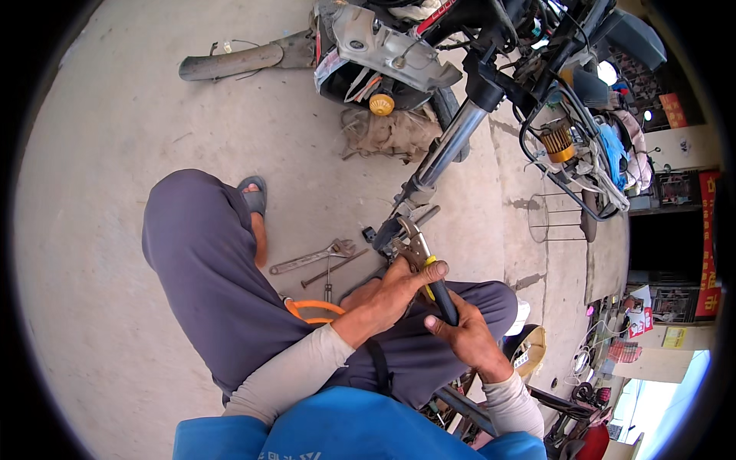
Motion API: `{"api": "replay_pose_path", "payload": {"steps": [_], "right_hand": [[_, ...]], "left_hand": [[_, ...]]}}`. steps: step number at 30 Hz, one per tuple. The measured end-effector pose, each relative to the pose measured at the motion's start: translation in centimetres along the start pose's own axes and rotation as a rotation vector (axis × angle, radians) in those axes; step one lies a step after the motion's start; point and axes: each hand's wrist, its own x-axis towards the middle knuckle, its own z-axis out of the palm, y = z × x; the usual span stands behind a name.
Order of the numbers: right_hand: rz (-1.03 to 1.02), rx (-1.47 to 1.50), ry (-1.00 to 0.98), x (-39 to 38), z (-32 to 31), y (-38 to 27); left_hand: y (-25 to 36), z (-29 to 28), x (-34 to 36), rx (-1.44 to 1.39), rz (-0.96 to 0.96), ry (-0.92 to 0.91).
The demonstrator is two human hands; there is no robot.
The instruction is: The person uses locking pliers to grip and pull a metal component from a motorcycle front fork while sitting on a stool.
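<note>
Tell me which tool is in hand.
The pliers with the black-and-yellow handle, gripped by the right hand; the adjustable wrench lies on the ground.

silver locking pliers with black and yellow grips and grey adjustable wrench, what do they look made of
Locking pliers: bright, glinting metal, likely plated steel; the matte grips look like rubber or plastic.
Adjustable wrench: dull grey metal, probably steel, with brownish patches suggesting rust or grime.
</note>
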Motion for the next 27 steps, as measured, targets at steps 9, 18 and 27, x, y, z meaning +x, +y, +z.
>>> {"api": "replay_pose_path", "payload": {"steps": [9,18,27], "right_hand": [[0.134,0.182,0.02,0.3,0.2,-1.9],[0.14,0.321,0.013,1.4,-0.1,-1.8],[0.18,0.48,-0.054,1.7,0.6,-1.8]], "left_hand": [[3.5,1.1,0.0,0.067,0.09,-0.054],[5.3,1.4,-0.3,0.02,0.141,-0.065],[5.3,1.4,-0.3,0.054,0.144,-0.015]]}}
